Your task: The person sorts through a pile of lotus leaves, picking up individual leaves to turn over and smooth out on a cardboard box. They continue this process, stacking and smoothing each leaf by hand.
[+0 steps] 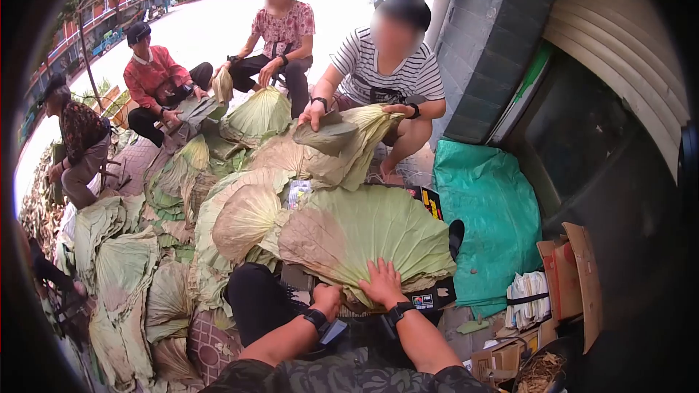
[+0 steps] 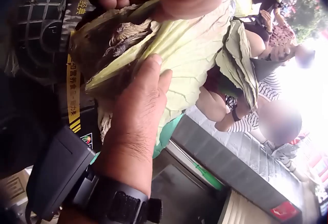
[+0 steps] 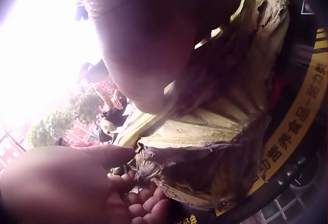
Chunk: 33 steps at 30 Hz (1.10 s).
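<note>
A broad stack of dried lotus leaves (image 1: 371, 229), green with a brown left part, is spread before the wearer. My left hand (image 1: 327, 301) grips its near edge, fingers curled; in the right wrist view the left hand's thumb (image 3: 115, 155) lies by the crumpled leaf edge (image 3: 148, 165), with the fingers below. My right hand (image 1: 381, 282) lies on top of the leaves with fingers spread and straight. In the left wrist view, the right hand's thumb (image 2: 148, 70) rests along pale leaf folds. Under the stack shows a black printed box (image 1: 431, 298) with a yellow strip.
Opposite, a person in a striped shirt (image 1: 397, 65) holds more leaves (image 1: 353, 142). Several other seated people handle leaves farther left. Loose lotus leaves (image 1: 124, 269) cover the left ground. A green tarp (image 1: 484, 211), bundled papers (image 1: 528, 298) and a cardboard box (image 1: 571, 276) lie right.
</note>
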Motion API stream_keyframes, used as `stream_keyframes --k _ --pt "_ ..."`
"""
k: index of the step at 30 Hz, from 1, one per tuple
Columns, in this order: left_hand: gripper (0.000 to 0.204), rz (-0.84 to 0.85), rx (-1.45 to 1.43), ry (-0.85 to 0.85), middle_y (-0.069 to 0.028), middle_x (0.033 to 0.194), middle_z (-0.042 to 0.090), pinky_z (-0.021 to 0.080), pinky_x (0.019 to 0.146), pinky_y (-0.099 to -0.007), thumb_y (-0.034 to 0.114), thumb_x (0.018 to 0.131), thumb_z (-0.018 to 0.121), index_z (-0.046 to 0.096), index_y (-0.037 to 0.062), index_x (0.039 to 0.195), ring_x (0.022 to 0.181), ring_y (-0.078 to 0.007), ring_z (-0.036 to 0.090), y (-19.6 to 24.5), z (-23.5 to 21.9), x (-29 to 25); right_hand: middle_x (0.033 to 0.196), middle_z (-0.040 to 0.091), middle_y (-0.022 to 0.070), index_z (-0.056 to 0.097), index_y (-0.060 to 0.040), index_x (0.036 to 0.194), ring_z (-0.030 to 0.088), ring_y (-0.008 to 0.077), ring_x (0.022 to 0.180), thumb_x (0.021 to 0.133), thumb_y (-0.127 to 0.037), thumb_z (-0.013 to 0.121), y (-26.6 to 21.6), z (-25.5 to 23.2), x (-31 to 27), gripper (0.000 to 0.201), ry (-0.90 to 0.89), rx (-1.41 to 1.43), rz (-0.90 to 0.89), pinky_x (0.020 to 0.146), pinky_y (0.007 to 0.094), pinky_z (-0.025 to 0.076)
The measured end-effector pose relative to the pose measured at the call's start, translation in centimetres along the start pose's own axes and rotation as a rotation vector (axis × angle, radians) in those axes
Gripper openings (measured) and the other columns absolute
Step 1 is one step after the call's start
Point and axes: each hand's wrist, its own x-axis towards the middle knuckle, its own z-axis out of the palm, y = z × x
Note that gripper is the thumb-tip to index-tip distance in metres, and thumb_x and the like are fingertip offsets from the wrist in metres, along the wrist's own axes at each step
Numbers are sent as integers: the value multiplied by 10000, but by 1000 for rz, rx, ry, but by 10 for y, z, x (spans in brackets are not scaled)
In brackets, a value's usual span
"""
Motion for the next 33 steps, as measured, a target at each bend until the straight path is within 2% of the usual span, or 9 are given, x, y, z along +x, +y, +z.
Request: stream_keyframes --k 5,7,8,11,13,18,22,26,33 --pt "131 134 224 -107 -89 598 536 408 407 -305 69 728 612 543 -41 737 477 -188 532 40 -8 -28 1409 239 190 304 -122 1353 209 408 1287 787 -464 512 -5 1 3 693 50 -53 -15 1016 509 208" --pt "325 659 1225 -336 -139 506 562 449 489 -370 279 735 615 600 -10 588 487 -216 580 52 -32 -16 1404 244 197 304 -116 1351 215 411 1284 790 -462 508 -2 4 -3 691 20 -91 -21 1012 511 215" --pt "318 537 1304 -400 -172 567 574 460 551 -393 320 747 597 633 11 678 522 -281 587 61 -34 -18 1406 240 197 308 -114 1348 206 414 1287 789 -448 517 -2 2 -1 684 17 -73 -23 1014 516 206" --pt "289 562 1299 -560 -180 607 584 463 594 -397 310 749 599 647 27 713 588 -331 590 96 -23 -28 1407 234 202 315 -111 1344 200 419 1288 790 -436 525 -8 -5 3 676 5 -61 -33 1016 521 197" --pt "269 785 1267 -628 -179 667 603 465 605 -399 300 750 599 651 35 750 641 -342 591 122 -6 -28 1404 230 214 310 -110 1346 212 430 1280 785 -449 534 -3 -3 4 693 3 -87 -46 1007 524 219" --pt "248 887 1143 -532 -172 686 606 468 623 -423 293 733 610 638 48 754 688 -345 594 148 16 8 1325 354 234 389 -48 1288 354 383 1217 742 -456 600 -12 -57 18 714 -113 -119 -135 961 443 335" --pt "221 849 1133 -460 -159 717 616 470 643 -438 279 740 590 626 69 793 712 -353 592 156 30 -4 1050 569 226 503 46 1140 570 347 945 705 -414 668 -81 -122 66 654 417 363 -203 811 411 448" --pt "204 729 1125 -603 -170 754 615 472 647 -451 250 746 578 612 53 787 747 -361 590 166 32 -10 995 585 228 549 35 1032 582 359 898 731 -427 622 -174 -165 133 556 694 108 -382 754 417 465" --pt "215 704 1028 -472 -172 771 615 469 658 -447 246 757 575 621 60 856 762 -351 592 171 22 -7 766 621 200 567 14 788 608 373 743 733 -328 597 -180 -158 190 348 553 -181 -143 677 437 477"
